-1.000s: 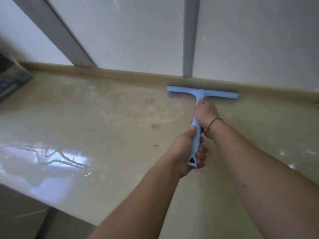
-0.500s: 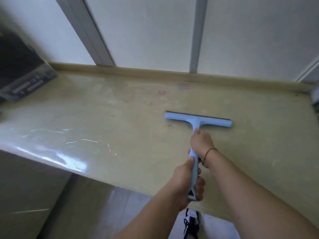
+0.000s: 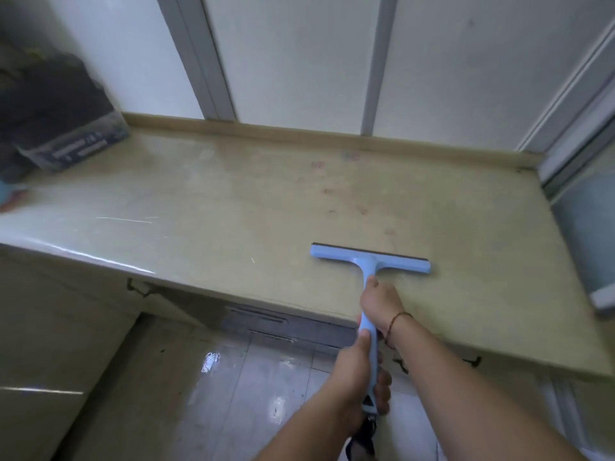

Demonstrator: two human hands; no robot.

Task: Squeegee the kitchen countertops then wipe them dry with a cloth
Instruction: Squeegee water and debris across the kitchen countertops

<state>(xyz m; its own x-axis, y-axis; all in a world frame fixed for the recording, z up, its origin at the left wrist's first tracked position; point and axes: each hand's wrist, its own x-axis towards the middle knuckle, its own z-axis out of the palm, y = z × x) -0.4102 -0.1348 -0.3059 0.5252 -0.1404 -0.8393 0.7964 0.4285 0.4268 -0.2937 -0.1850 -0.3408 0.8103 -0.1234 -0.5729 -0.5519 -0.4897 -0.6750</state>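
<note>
I see both hands wrapped round the handle of the light-blue plastic T-shaped squeegee (image 3: 368,259): right hand (image 3: 379,299) higher, left hand (image 3: 357,371) at the handle's end. Its blade lies flat on the beige glossy countertop (image 3: 206,207) near the front edge. A dark blurred package (image 3: 63,128) sits at the back-left corner.

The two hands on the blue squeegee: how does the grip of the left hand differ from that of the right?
The left hand holds the squeegee at the tail end of the handle, beyond the countertop edge and above the floor; the right hand holds it nearer the blade, over the countertop. The right wrist has a thin bracelet; the left shows none. Both hands curl round the same handle.
</note>
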